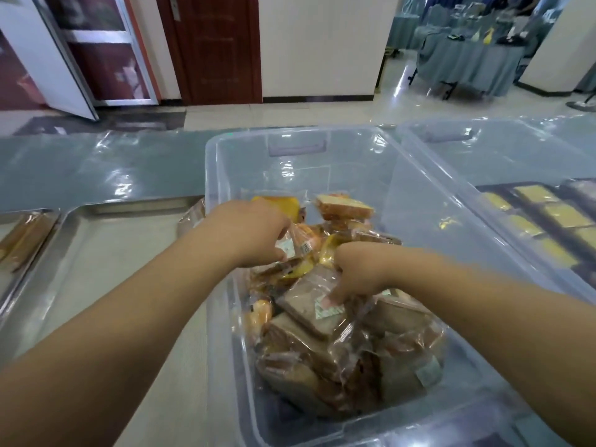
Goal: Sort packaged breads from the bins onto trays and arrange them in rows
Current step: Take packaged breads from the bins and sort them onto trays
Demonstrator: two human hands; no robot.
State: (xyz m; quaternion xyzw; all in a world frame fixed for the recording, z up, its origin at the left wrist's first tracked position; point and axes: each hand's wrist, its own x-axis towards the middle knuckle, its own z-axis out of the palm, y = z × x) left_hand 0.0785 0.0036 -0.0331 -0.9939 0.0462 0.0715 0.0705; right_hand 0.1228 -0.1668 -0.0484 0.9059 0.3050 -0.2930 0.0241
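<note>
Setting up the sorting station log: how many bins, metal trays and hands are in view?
Clear plastic bins: 2 (centre bin, right bin)
Metal trays: 2 (near tray, far-left tray)
Hands: 2 (left hand, right hand)
Total: 6

Cream wall (325, 43) straight ahead w/ dark skirting along the bottom. Dark red-brown wooden door (216, 46) left of it, shut. Further left, a glazed door w/ pale metal frame (96, 50), swung open. Floor (283, 116) is pale glossy tile, reflecting light; a darker mat (106, 124) lies by the doors. Far right the room opens up: tables draped in grey-blue cloth (467, 62), blurred items on top.
</note>
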